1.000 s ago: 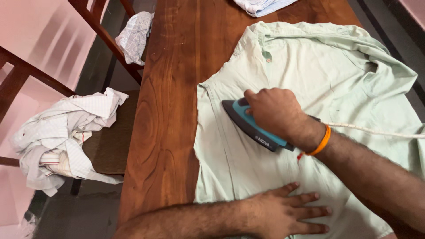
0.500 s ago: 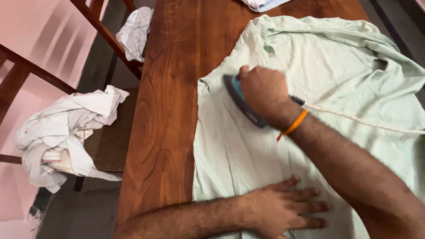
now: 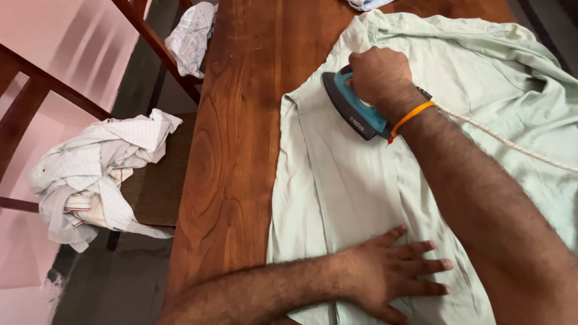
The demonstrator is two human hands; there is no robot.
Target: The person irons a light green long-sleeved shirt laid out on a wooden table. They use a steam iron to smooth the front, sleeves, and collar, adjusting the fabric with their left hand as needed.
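A pale green shirt [image 3: 361,180] lies spread on a brown wooden table [image 3: 235,138]. My right hand [image 3: 379,75] grips the handle of a teal and grey clothes iron [image 3: 352,108] that rests on the shirt near its left edge, nose pointing up-left. An orange band circles that wrist. A white cord [image 3: 500,141] trails from the iron to the right across the fabric. My left hand [image 3: 391,277] lies flat, fingers spread, pressing the lower part of the shirt.
A wooden chair [image 3: 150,186] stands left of the table with a crumpled white checked cloth [image 3: 90,174] on its seat. Another crumpled white cloth [image 3: 189,36] hangs at the chair's back rail. A light cloth [image 3: 364,3] peeks in at the table's far edge.
My right hand has slid the iron up and leftward along the shirt, toward its left edge. My left hand has stayed flat on the lower fabric.
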